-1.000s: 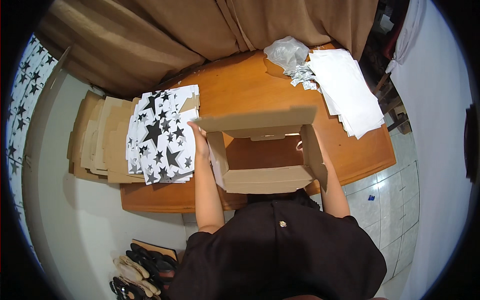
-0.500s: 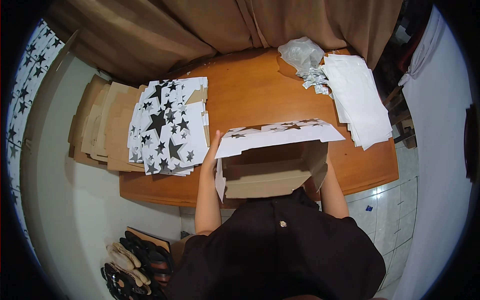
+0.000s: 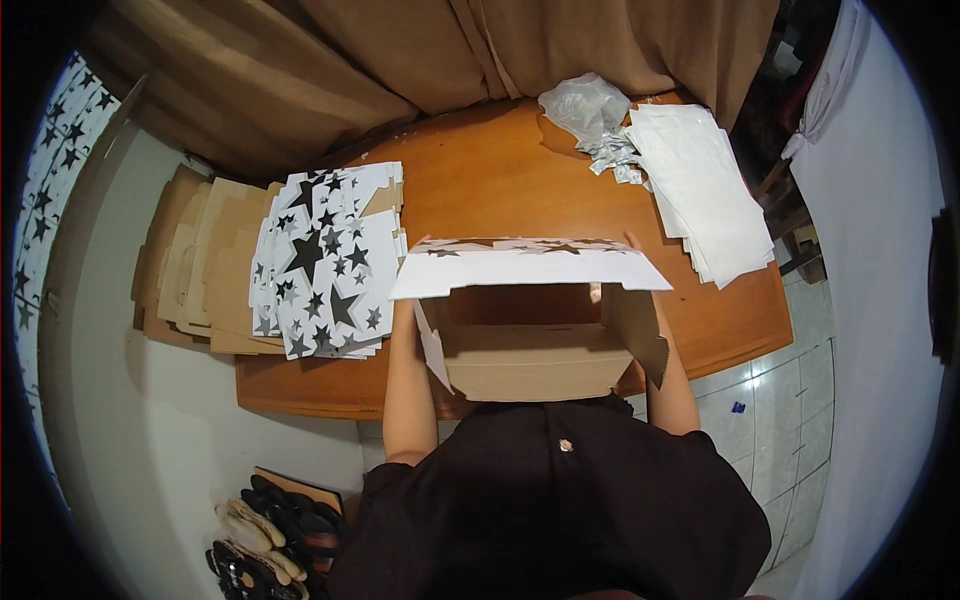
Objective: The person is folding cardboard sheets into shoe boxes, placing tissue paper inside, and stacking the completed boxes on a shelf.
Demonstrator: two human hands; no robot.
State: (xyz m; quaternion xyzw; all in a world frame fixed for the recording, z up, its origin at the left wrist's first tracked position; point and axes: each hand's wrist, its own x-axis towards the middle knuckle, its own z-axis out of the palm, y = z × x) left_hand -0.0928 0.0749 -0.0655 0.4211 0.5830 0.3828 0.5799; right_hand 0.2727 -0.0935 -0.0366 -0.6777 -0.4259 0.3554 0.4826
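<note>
I see the box [image 3: 530, 345] at the counter [image 3: 480, 180] near edge, its starred flap [image 3: 525, 268] hiding both hands. Only fingers [image 3: 420, 243] peek past the flap's far corners; their grip I cannot tell.

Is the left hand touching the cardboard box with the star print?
Touching. In the head view the left hand grips the left end of the cardboard box, under its star-printed flap, with no gap visible.

Both hands seem mostly hidden behind the cardboard box [image 3: 530, 330].
</note>
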